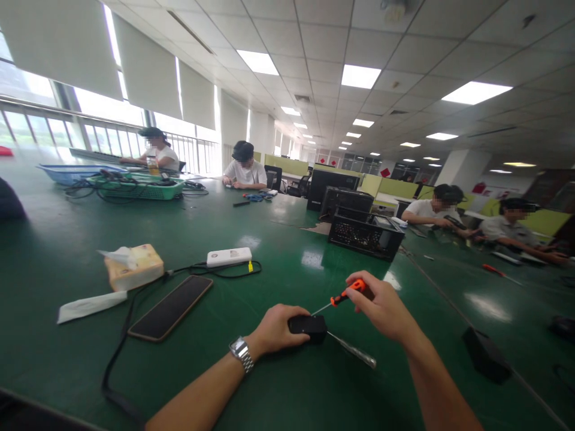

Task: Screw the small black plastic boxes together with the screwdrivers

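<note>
the left hand (275, 329) grips a small black box (315, 327) toward the mostly cut-off near edge of the glossy green tabletop (314, 389); the right hand (380, 301) clasps an orange-and-black screwdriver (340, 297), its tip hard to make out. green surface runs on to a black metal computer case (366, 239).

You wear a silver watch (239, 347) on your left wrist (257, 347), with a shiny metal link band (247, 362). Your left forearm (202, 386) and right forearm (438, 383) are bare.

An orange-and-black screwdriver (340, 297) slants down toward a small rectangular black box (315, 328).
</note>
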`<state>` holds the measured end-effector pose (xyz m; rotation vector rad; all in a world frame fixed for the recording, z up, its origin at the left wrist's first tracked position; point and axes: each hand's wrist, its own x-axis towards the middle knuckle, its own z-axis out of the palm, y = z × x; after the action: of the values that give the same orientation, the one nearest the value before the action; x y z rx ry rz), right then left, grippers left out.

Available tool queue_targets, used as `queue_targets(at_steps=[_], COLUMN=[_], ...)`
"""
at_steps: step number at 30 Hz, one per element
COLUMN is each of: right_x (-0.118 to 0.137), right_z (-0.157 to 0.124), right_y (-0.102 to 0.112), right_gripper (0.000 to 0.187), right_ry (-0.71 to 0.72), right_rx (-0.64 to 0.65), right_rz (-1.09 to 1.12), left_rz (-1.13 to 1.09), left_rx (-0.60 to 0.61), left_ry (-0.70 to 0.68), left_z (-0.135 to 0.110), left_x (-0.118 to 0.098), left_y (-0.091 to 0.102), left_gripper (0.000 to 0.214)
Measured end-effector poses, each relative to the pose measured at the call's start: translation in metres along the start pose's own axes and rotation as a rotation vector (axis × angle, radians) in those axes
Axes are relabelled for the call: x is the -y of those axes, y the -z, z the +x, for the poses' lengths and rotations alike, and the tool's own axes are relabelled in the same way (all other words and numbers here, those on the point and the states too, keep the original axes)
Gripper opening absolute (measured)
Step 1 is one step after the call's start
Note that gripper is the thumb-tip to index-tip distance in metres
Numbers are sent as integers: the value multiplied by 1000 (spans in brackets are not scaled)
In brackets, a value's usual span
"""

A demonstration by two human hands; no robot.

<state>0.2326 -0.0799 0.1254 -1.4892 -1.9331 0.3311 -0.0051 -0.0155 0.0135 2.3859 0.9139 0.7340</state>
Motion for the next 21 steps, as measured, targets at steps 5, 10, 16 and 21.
queue_targets(at_steps=[5, 10, 16, 21], right_x=[9, 12, 15, 20], right_z=[0, 1, 0, -1], right_y=[-10, -14, -12, -16], right_gripper=[19, 18, 18, 19], right_ry=[40, 42, 46, 37], right_rx=[83, 68, 85, 105], right_rz=[-12, -27, -49, -131], left_rz=[3, 2, 0, 7], left_rx=[-18, -15, -4, 15], left_ry=[-22, -25, -27, -27], left_z=[0, 0, 0, 1], left_x=[5, 4, 3, 3], left_y=[-3, -3, -2, -2], left_gripper=[37, 37, 36, 36])
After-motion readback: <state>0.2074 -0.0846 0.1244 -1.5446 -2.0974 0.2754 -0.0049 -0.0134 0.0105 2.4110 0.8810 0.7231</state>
